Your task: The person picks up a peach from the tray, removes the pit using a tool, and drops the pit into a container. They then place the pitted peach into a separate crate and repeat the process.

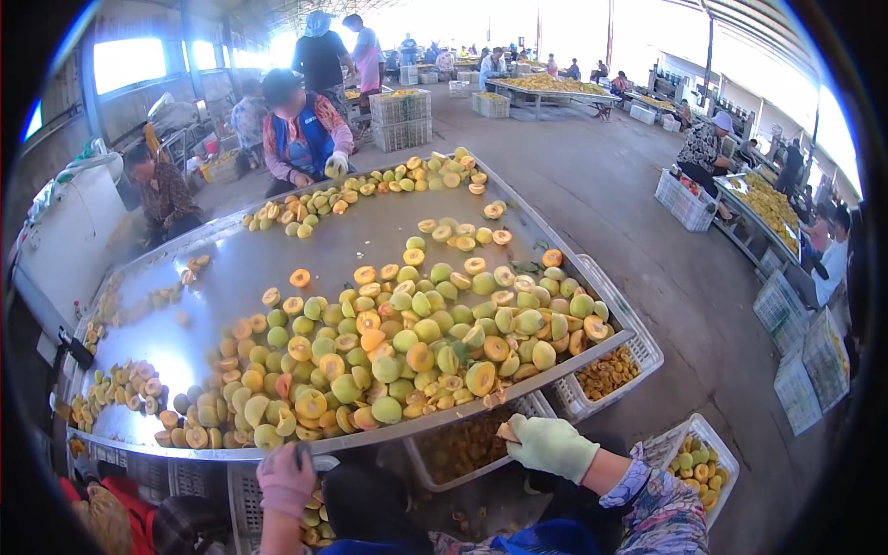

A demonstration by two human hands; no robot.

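Observation:
Halved yellow-green peaches [388, 370] with orange flesh lie heaped on a metal table [305, 245]. My left hand [285, 481], in a pink glove, is closed at the near table edge, above a crate of peach halves. A dark object [302, 453] shows at its fingers, too blurred to name. My right hand [553, 448], in a pale green glove, is closed just off the table's near edge. Its fingertips pinch a small orange-brown piece [506, 432], perhaps a pit or a bit of fruit. Beneath it stands a crate [450, 483] of brown pits or scraps.
A crate [652, 347] of brown pieces sits at the table's right corner. A crate of peach halves [731, 462] stands at my lower right. Across the table a gloved person [305, 139] handles fruit. Another person in red [129, 509] sits at my left.

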